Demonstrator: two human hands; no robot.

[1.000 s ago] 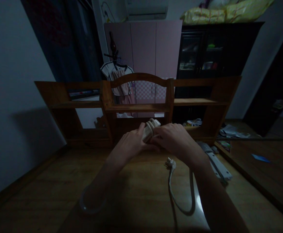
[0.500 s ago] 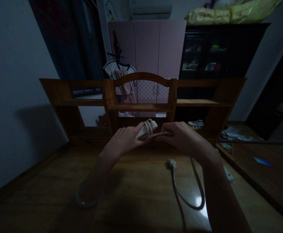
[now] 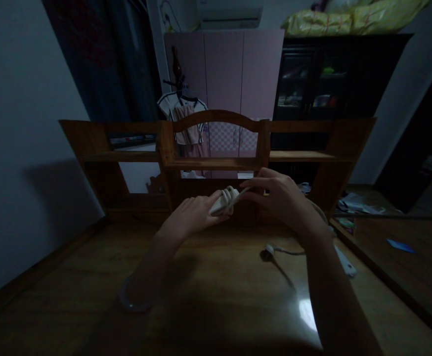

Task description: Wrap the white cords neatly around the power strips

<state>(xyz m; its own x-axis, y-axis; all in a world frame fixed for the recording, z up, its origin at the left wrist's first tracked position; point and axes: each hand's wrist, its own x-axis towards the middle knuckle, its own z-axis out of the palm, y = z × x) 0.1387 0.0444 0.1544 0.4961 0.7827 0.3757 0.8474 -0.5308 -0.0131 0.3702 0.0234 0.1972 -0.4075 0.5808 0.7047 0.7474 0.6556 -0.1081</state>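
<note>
"One view to log, head only. How far along?"

"Partway, I'd say. The white block (image 3: 216, 206) has cord (image 3: 231, 194) wrapped round it, at least two turns, too dim for an exact count. Not wrapped: the short stretch to the right hand (image 3: 285, 196) and, probably, the length ending in the plug (image 3: 270, 250). The right forearm (image 3: 323, 269) hides the link, so one cord is my guess."

"Block's location?"

"Held up above the wooden desktop (image 3: 101, 277), toward its far edge, before the shelf unit (image 3: 216, 163)."

"Fingers?"

"Left hand (image 3: 192, 213): closed on the block's lower end, some fingers hidden. Right: thumb and fingertips pinching the cord, beside the block."

"Plug?"

"Between the desktop's middle and right edge. Can't tell if it touches the wood."

"Counts, quick."

"Two hands, both busy. One block held. One plug. One cord, if the guess holds. One other white strip (image 3: 346, 263) near the desktop's right edge, partly behind the forearm. One shelf unit."
</note>
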